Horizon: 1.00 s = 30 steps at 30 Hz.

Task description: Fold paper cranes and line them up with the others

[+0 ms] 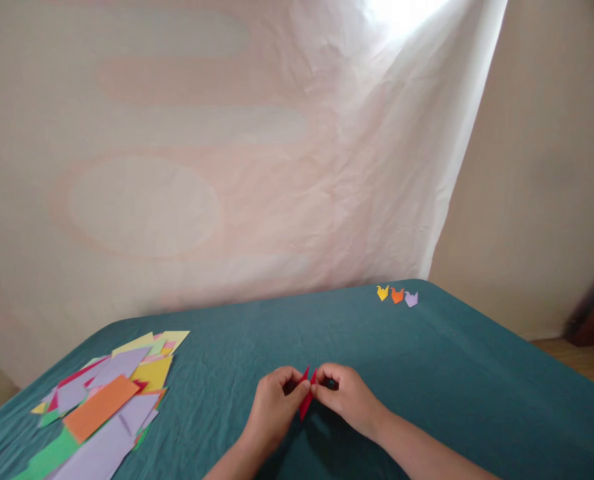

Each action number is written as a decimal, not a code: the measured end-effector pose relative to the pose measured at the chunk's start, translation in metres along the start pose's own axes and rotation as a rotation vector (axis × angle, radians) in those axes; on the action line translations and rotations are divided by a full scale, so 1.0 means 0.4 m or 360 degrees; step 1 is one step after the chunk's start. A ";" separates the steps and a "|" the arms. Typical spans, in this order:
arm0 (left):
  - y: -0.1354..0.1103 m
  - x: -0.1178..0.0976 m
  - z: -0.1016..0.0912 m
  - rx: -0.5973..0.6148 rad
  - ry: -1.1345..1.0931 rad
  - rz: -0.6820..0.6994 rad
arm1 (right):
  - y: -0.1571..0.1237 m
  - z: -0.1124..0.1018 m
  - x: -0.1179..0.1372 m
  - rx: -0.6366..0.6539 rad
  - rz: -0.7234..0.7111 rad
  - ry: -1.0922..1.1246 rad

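Between my two hands is a small folded piece of red paper [305,404], with narrow points sticking up and one point hanging down. My left hand [278,407] pinches its left side between thumb and fingers. From the right, my right hand [344,397] pinches the other side the same way. The paper is held just above the dark green cloth, and a shadow falls below the hands. Fingertips cover part of the folds.
A loose heap of coloured paper sheets [101,408] lies on the left of the green-covered table [237,347]. Near the far right edge sit three small folded paper figures: yellow [383,293], orange [397,296] and lilac [411,299]. A pale hanging cloth [257,200] stands behind the table.
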State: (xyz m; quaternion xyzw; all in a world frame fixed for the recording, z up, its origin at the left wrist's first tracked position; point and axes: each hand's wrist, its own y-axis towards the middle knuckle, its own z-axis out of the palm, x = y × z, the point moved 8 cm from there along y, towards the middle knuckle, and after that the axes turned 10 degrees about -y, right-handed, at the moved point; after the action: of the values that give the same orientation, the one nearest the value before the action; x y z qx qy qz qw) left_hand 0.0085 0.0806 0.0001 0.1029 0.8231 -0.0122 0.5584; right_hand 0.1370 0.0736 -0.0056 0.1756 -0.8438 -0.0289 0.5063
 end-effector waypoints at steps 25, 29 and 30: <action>0.007 0.021 0.001 0.0013 -0.0002 0.0076 | 0.004 0.001 -0.028 -0.0191 0.0154 -0.0061; 0.000 -0.009 0.003 -0.0049 0.0110 0.0179 | 0.001 -0.003 -0.007 -0.0191 0.0134 -0.0081; 0.000 -0.011 0.001 -0.0075 0.0111 0.0178 | 0.000 -0.004 -0.004 -0.0200 0.0136 -0.0082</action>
State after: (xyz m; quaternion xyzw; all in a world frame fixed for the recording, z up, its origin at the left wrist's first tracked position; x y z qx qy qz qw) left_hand 0.0106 0.0798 0.0040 0.1360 0.8350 0.0420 0.5315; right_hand 0.1390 0.0745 -0.0062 0.1065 -0.8598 -0.0648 0.4952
